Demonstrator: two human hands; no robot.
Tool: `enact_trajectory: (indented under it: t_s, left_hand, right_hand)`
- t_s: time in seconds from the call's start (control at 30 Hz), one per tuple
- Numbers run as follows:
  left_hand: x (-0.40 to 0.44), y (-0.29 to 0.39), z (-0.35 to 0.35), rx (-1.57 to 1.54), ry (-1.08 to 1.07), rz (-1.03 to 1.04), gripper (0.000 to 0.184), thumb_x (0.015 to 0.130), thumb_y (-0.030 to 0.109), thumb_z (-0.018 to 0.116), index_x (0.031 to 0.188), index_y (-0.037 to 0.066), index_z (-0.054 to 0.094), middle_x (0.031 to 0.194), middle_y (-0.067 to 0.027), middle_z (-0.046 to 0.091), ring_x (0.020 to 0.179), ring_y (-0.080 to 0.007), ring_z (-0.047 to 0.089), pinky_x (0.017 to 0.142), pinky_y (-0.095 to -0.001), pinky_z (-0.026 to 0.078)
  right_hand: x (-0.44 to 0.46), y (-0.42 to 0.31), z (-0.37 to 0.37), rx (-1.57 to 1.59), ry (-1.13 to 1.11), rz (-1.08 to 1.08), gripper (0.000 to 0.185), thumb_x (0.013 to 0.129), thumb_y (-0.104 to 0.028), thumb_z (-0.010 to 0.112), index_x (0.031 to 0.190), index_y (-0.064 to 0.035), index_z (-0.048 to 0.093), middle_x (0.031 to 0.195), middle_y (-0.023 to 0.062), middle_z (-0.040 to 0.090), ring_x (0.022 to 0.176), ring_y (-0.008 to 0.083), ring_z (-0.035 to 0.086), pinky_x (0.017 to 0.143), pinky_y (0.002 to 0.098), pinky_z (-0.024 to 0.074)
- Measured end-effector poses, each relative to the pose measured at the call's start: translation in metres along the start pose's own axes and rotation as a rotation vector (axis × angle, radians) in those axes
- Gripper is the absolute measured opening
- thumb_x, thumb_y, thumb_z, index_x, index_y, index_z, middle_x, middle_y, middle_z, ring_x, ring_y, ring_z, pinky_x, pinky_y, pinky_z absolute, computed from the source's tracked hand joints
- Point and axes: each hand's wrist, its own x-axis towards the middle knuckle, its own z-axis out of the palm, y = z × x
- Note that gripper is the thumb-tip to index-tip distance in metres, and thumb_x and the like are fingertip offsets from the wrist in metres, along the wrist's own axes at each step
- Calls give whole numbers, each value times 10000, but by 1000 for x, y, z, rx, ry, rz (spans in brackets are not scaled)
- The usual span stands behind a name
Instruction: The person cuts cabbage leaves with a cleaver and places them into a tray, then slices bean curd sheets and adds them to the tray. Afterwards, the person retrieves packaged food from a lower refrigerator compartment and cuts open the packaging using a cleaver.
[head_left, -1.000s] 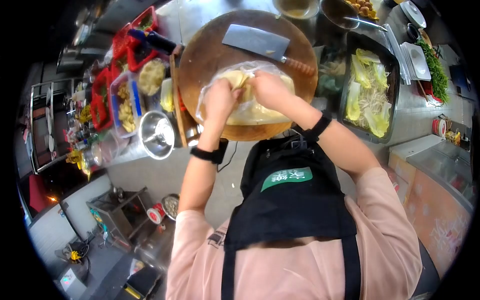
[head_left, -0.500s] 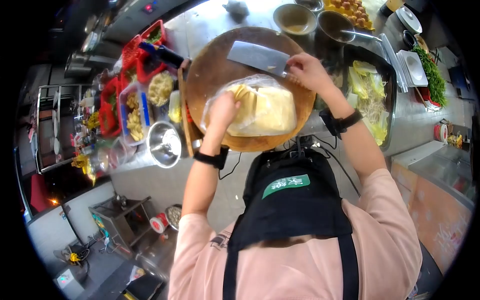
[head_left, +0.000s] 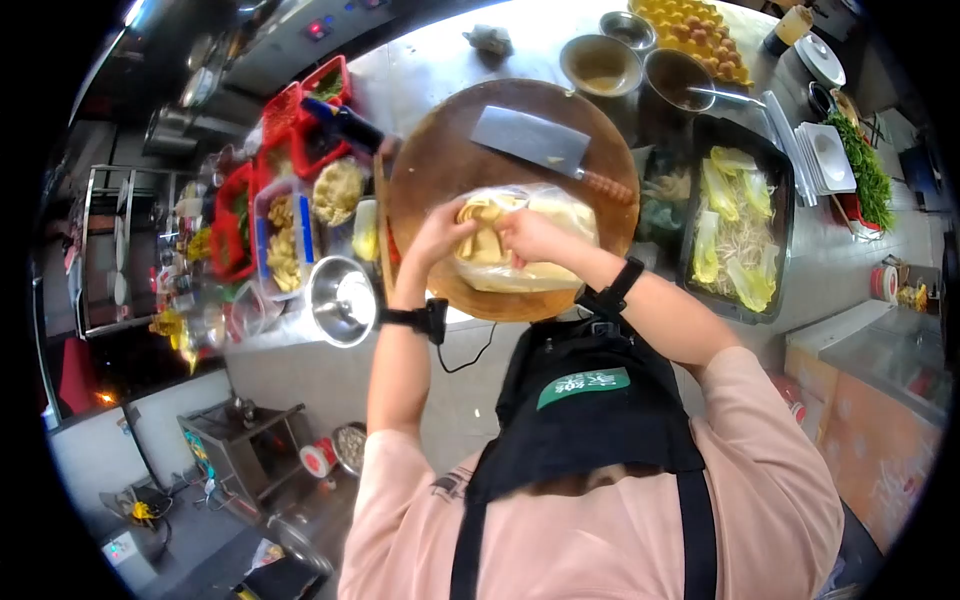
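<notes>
The yellow sheets (head_left: 485,213) lie in a clear bag (head_left: 566,203) on the round board (head_left: 430,155), between and beneath the fingers. The left hand (head_left: 443,234) is partly curled at their left edge; the right hand (head_left: 537,240) is bent nearly closed over their middle. Whether either has a firm pinch, I cannot tell. The sheets look soft, floppy and easily torn, the bag slippery; a folded edge, taken flat-fingered, should suit. Beyond the fingers lies the cleaver (head_left: 530,138).

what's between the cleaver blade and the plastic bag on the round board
In the head view, only bare wood of the round board shows between the cleaver blade and the plastic bag.
</notes>
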Motion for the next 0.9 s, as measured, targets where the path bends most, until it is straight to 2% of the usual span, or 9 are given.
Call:
enact_trajectory:
  t_s: [0.13, 0.23, 0.3, 0.4, 0.5, 0.67, 0.77, 0.83, 0.9]
  left_hand:
    - [-9, 7, -2, -52, -16, -47, 353, 893, 103, 628, 1218, -33, 609, 1041, -31, 663, 921, -98, 583, 839, -265, 486]
    - [-16, 16, 1, -59, 16, 4, 431, 859, 164, 709, 1225, -26, 583, 1042, -79, 673, 915, -136, 603, 827, -289, 491]
    - [-21, 24, 0, 380, -10, 28, 478, 808, 208, 774, 1173, -20, 566, 1007, -142, 666, 909, -190, 619, 808, -320, 494]
    - [-27, 28, 6, 294, 105, 59, 414, 798, 196, 765, 1089, -16, 560, 971, -187, 652, 901, -242, 627, 801, -349, 491]
    - [-19, 14, 9, 252, 151, -21, 358, 818, 163, 721, 1086, -15, 564, 974, -184, 653, 909, -232, 627, 807, -344, 491]
    - [-26, 17, 10, 362, 245, -44, 283, 857, 90, 637, 1108, -20, 570, 956, -127, 651, 909, -185, 616, 805, -321, 494]
    - [-41, 31, -23, 98, 112, -27, 298, 872, 34, 589, 1166, -4, 567, 1022, -47, 641, 945, -133, 596, 818, -281, 496]
    - [-54, 99, -36, -92, 83, -32, 317, 890, 29, 573, 1206, 14, 558, 1022, -26, 630, 919, -109, 601, 793, -260, 501]
    - [-46, 129, -54, -103, 77, -60, 307, 892, 23, 557, 1199, 15, 558, 1029, -23, 628, 892, -102, 603, 784, -255, 503]
  right_hand:
    - [2, 0, 5, 157, 19, -52, 417, 868, 25, 518, 1276, -3, 600, 879, 120, 698, 640, 154, 650, 621, 282, 546]
    - [-2, -2, 7, 207, 64, -111, 448, 847, 42, 526, 1280, -39, 612, 939, 87, 687, 685, 128, 628, 610, 276, 536]
    - [-3, -5, 6, 224, -6, -272, 466, 835, 52, 524, 1268, -82, 634, 1000, 78, 675, 739, 116, 612, 636, 273, 531]
    - [4, -2, 10, 152, -33, -298, 438, 837, 44, 527, 1233, -89, 655, 1076, 80, 668, 757, 125, 617, 677, 270, 531]
    - [5, -3, 0, 199, -61, -376, 370, 815, 74, 526, 1106, -75, 701, 978, 44, 687, 846, 131, 629, 709, 244, 507]
    - [-47, -37, -64, 207, 76, -465, 218, 835, 17, 552, 989, -13, 702, 890, 58, 703, 782, 122, 646, 715, 263, 545]
    - [-47, -3, -114, -300, 531, -563, 230, 818, -15, 571, 1000, -47, 707, 949, 157, 700, 857, 277, 674, 783, 361, 550]
    - [-22, 50, -132, -811, 603, -429, 320, 831, -74, 560, 1129, -97, 674, 1036, 189, 651, 984, 359, 621, 865, 451, 510]
    - [-10, 80, -128, -961, 517, -213, 530, 832, -95, 542, 1360, -141, 505, 1156, 178, 577, 1085, 376, 555, 876, 484, 477]
